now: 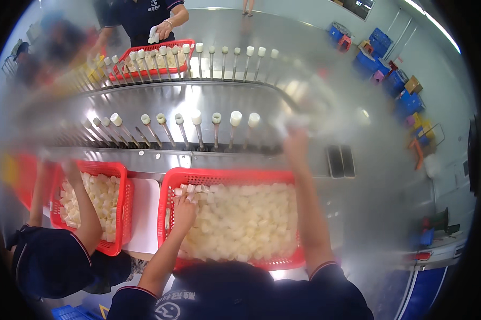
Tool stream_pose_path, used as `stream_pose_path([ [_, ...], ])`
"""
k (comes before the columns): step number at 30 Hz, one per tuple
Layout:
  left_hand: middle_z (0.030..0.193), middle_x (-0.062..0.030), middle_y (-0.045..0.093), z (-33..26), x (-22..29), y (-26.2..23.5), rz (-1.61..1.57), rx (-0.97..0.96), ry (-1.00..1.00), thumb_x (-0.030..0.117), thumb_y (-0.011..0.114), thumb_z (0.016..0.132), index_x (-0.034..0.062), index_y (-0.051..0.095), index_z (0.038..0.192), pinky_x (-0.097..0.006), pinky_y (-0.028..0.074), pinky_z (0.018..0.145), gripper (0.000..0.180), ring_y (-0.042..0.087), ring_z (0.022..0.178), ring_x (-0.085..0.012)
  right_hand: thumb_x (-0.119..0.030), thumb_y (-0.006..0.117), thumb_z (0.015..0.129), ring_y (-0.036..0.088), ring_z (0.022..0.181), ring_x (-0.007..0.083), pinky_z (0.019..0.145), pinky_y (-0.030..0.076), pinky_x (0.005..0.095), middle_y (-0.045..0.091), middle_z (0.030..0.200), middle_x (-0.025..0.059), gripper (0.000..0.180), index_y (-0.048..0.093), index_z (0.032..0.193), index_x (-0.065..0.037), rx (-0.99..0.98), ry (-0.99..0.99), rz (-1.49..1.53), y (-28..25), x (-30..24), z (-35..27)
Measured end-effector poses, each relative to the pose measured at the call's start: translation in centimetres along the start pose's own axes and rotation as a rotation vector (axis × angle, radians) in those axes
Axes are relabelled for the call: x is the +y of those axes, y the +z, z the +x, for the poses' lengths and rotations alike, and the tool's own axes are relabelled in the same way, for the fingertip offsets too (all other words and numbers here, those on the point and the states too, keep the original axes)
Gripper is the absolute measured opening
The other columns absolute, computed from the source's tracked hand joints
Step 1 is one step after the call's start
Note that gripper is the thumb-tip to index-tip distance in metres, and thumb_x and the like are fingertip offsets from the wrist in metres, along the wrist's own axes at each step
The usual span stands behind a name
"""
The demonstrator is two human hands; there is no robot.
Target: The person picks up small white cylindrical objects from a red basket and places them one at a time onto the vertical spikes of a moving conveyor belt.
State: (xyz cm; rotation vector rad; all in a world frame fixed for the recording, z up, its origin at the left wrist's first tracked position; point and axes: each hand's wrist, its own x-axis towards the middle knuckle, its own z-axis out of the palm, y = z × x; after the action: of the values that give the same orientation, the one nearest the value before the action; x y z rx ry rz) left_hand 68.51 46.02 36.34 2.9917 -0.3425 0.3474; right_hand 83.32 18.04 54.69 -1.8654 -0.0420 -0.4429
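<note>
My left hand [185, 212] is over the left side of a red perforated basket [164, 213]. Its bent fingers close on a short white tube [191, 189] among the loose pieces by the rim. Many pale short tubes [240, 224] fill this basket. My right hand [296, 129] reaches forward beyond it, at the right end of a row of upright metal rods. Motion and haze smear those fingers, so their grip is hidden. Several rods nearby carry white tubes on top, such as a capped rod [253, 120] just left of the hand.
To my left, a co-worker's arms [86, 208] reach over another red basket [124, 213] of tubes. Across the metal table, a person [144, 21] stands by a third basket [188, 45]. Two dark flat rectangles [340, 161] lie right of my forearm. Blue crates [395, 82] line the right wall.
</note>
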Motion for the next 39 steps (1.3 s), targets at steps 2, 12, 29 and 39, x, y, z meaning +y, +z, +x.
stream_pose_path([
  [2, 0.085, -0.0125, 0.058, -1.3, 0.3, 1.6, -0.037, 0.013, -0.029, 0.008, 0.052, 0.066, 0.0043, 0.063, 0.071, -0.039, 0.034, 0.086, 0.013, 0.045, 0.104, -0.0267, -0.006, 0.056, 0.079, 0.059, 0.087, 0.0164, 0.072, 0.046, 0.0254, 0.059, 0.093, 0.0097, 0.015, 0.049, 0.092, -0.003, 0.017, -0.034, -0.186, -0.3, 0.8, 1.0],
  [12, 0.077, -0.015, 0.058, -0.5, -0.3, 2.1, -0.03, -0.447, -0.05, 0.004, 0.058, 0.06, 0.0008, 0.063, 0.078, -0.036, 0.035, 0.086, 0.019, 0.052, 0.087, -0.0276, -0.01, 0.055, 0.078, 0.061, 0.077, 0.0243, 0.067, 0.046, 0.0326, 0.062, 0.081, 0.0119, 0.023, 0.053, 0.101, -0.005, 0.168, -0.271, -0.581, -2.6, 8.2, 1.6],
  [29, 0.071, -0.0163, 0.06, 15.2, -11.2, -15.0, -0.547, 0.554, -0.466, 0.015, 0.062, 0.072, 0.0036, 0.057, 0.098, -0.032, 0.046, 0.063, 0.029, 0.06, 0.066, -0.0275, -0.027, 0.065, 0.063, 0.044, 0.101, 0.0361, 0.079, 0.036, 0.0523, 0.048, 0.114, 0.0141, 0.057, 0.048, 0.114, -0.009, -0.789, -0.053, -1.18, 11.3, 16.6, -21.5],
  [39, 0.073, -0.0178, 0.056, 19.7, -6.6, -13.9, -0.119, 0.195, -0.174, 0.023, 0.062, 0.071, -0.0003, 0.052, 0.075, -0.041, 0.044, 0.06, 0.025, 0.056, 0.069, -0.0342, -0.015, 0.05, 0.071, 0.049, 0.092, 0.0359, 0.071, 0.036, 0.0553, 0.057, 0.091, 0.0115, 0.018, 0.063, 0.081, -0.007, -0.673, 0.043, -1.187, 12.8, 17.0, -20.8],
])
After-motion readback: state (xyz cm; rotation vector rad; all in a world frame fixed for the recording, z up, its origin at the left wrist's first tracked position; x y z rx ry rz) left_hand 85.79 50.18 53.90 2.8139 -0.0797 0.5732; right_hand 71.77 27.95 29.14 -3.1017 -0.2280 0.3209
